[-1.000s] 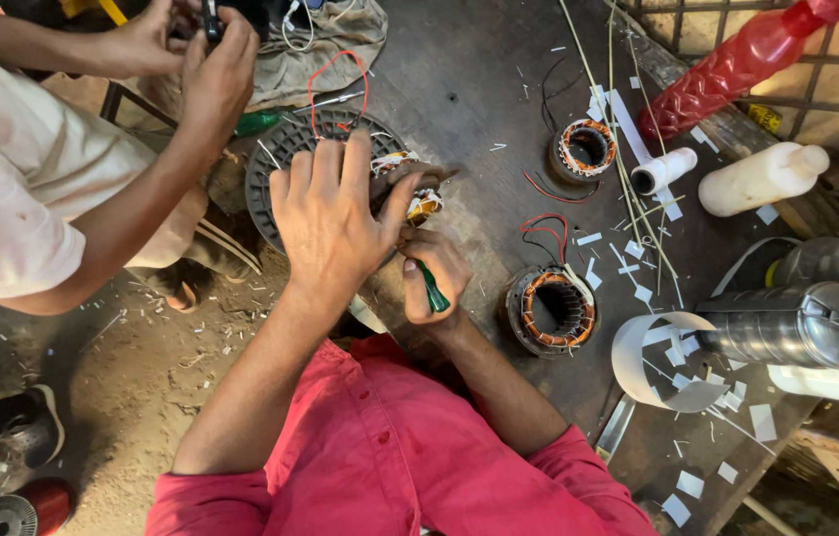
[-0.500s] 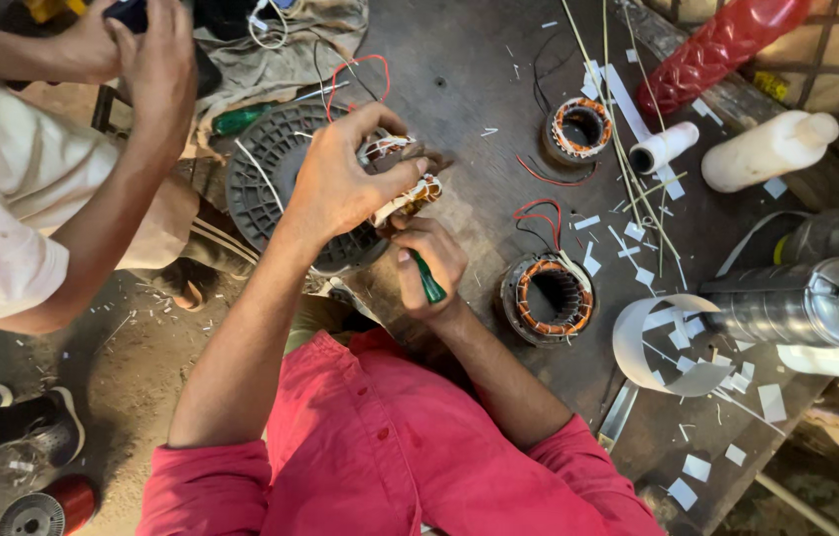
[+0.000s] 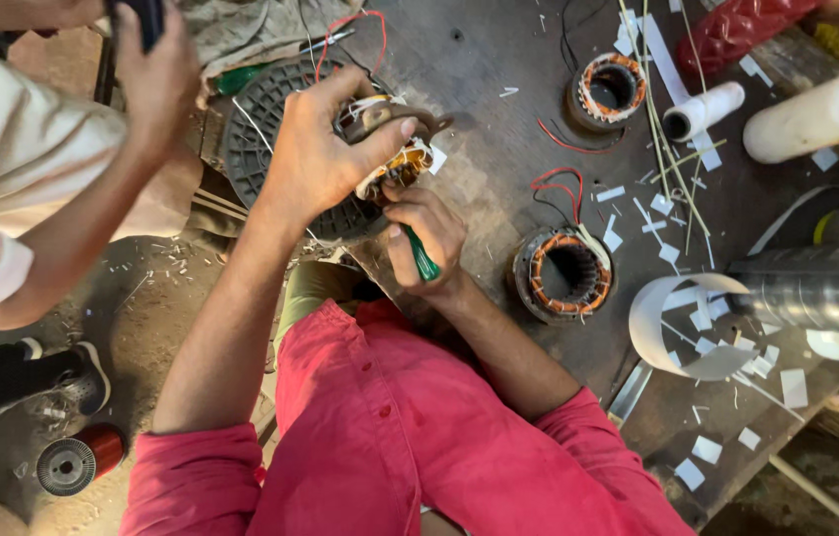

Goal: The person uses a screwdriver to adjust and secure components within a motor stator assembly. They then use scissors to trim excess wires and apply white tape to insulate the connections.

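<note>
Left hand point(image 3: 315, 159) closed over a small motor stator point(image 3: 390, 149), thumb on the near rim, fingers wrapped across the far side. The piece is lifted a little above the dark workbench point(image 3: 499, 179) and tilted; copper winding and pale insulation paper show at its open end, which faces down and right, toward the other hand.

Right hand point(image 3: 424, 233) just below it, fist shut on a green-handled tool point(image 3: 422, 260). Handle end pokes out at the heel of the hand; the tool's long axis runs up and slightly left, straight toward the winding. The tip is hidden behind the fingers, so it probably touches the coil, but I cannot confirm it. Stator lies directly above the tool grip, the two hands nearly touching.

Outward: black ribbed fan cover point(image 3: 271, 149) under and behind the left hand. Two more wound stators on the bench, one near right point(image 3: 563, 273), one farther up point(image 3: 610, 89), both with red leads. White paper scraps scattered, a curled white strip point(image 3: 683, 323), a white tube point(image 3: 702, 109).

Another person's arm point(image 3: 92, 228) at upper left, hand holding a dark object, well apart.
</note>
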